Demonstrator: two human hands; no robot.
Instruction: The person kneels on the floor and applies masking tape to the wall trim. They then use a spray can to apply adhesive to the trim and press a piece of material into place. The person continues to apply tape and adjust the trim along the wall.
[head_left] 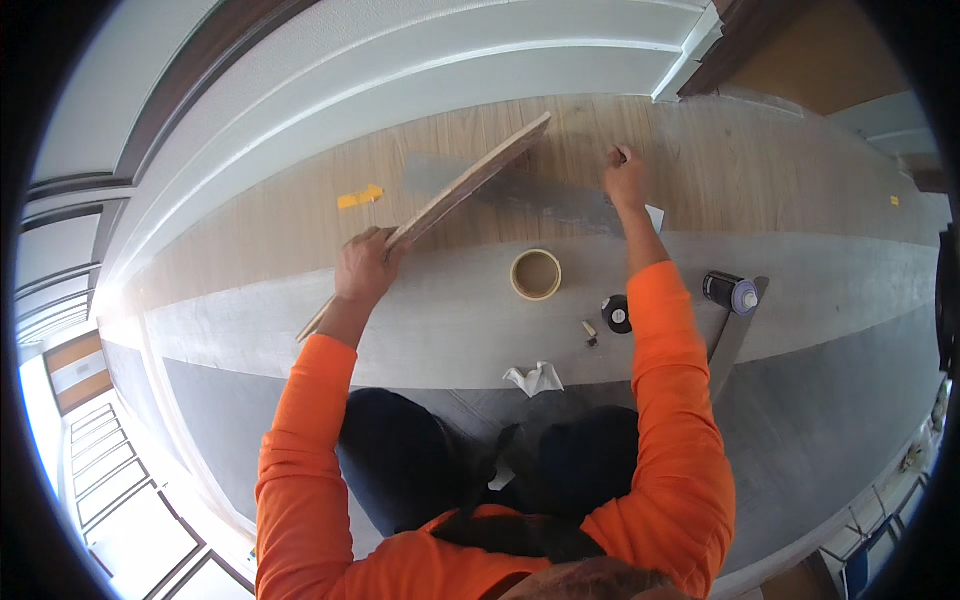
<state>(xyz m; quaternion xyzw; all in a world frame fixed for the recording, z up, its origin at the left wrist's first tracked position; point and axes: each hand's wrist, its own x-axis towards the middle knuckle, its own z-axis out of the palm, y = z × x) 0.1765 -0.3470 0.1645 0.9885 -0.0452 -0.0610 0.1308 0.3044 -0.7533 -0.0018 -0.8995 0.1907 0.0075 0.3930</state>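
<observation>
My left hand [366,266] is closed round the edge of a long narrow wooden board [470,182]. The board slants from the lower left up to the far middle, its thin edge turned upward. Beneath and beside it lies a grey, sheet-like strip [550,200] on the wood-look floor. Beyond the strip's right end, my right hand [626,182] is raised with its fingers curled together. Whatever they hold, if anything, is too small to name. A small white piece [655,218] shows beside my right wrist.
Nearer me are a tape roll [536,274], a round black lid [616,314], a small stub [590,328] and crumpled white tissue [535,378]. A spray can [730,291] lies by a flat grey bar [738,335] at right. Left stands a yellow arrow marker [360,197]; a white wall [450,60] bounds the far side.
</observation>
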